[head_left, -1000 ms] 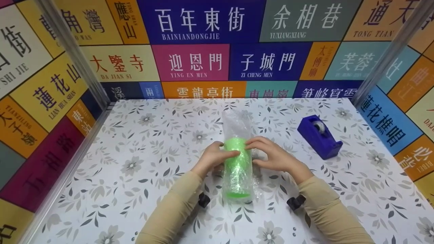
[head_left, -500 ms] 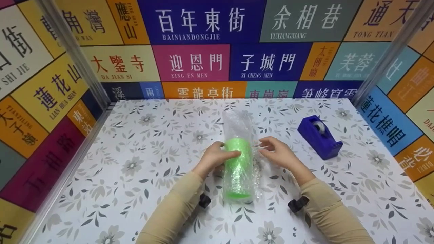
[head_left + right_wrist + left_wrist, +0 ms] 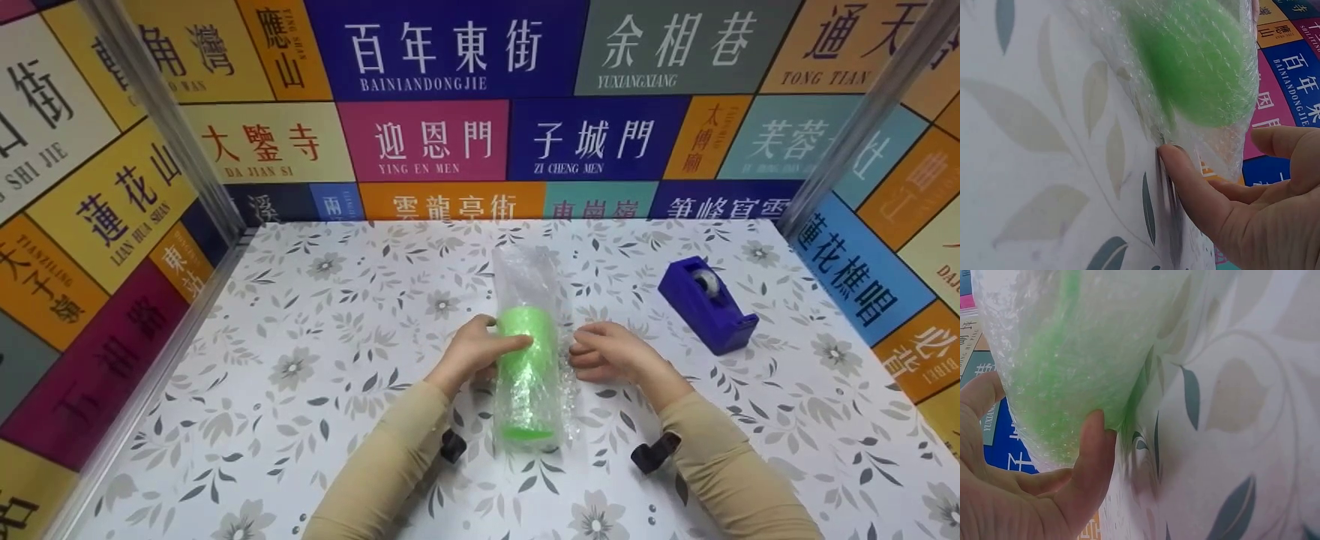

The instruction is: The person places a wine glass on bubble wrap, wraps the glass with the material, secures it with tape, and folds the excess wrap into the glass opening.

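A bright green cylinder (image 3: 527, 330) lies lengthwise on the table inside clear bubble wrap (image 3: 525, 271), whose end sticks out past it at the far side. My left hand (image 3: 474, 351) grips the wrapped cylinder from the left, thumb over its top and fingers low along its side. In the left wrist view, those fingers (image 3: 1095, 444) press the wrap near the tabletop. On the other side, my right hand (image 3: 611, 352) is by the wrap's right edge with bent fingers. One of its fingertips (image 3: 1176, 160) touches the table at the wrap's lower edge, while the thumb stays apart from it.
A blue tape dispenser (image 3: 707, 304) with a roll of clear tape stands to the right of the hands. The table (image 3: 360, 300) has a white leaf-and-flower cover. Panels with printed place names (image 3: 442, 139) enclose the back and both sides.
My right hand has come off the green cylinder's top, moved right, then dropped to the wrap's right edge. The left hand keeps its grip, and the cylinder has not moved.
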Demonstrator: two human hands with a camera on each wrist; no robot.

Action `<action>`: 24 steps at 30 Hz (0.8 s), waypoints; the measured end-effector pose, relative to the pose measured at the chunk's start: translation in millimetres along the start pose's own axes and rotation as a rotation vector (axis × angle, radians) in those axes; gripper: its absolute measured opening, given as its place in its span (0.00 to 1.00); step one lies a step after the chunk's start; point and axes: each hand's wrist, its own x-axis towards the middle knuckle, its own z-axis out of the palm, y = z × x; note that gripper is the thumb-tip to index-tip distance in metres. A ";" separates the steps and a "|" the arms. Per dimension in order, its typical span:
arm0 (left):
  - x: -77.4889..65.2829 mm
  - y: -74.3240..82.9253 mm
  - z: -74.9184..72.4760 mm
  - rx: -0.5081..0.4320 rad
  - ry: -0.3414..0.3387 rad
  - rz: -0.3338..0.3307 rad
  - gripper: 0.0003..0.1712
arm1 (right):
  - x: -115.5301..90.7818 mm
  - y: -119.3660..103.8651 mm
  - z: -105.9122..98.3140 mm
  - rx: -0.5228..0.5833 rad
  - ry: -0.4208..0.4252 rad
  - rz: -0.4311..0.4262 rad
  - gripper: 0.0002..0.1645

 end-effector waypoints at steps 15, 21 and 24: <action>-0.2 -2.0 -2.0 0.003 -0.003 0.015 0.55 | 10.0 5.4 6.0 0.092 -0.014 0.034 0.32; 0.4 -4.0 -2.4 -0.019 -0.009 0.021 0.54 | 16.2 8.3 8.6 0.074 0.034 0.048 0.30; 0.4 -5.2 -2.7 -0.026 -0.008 0.026 0.53 | 19.1 9.3 10.5 0.036 0.068 0.055 0.24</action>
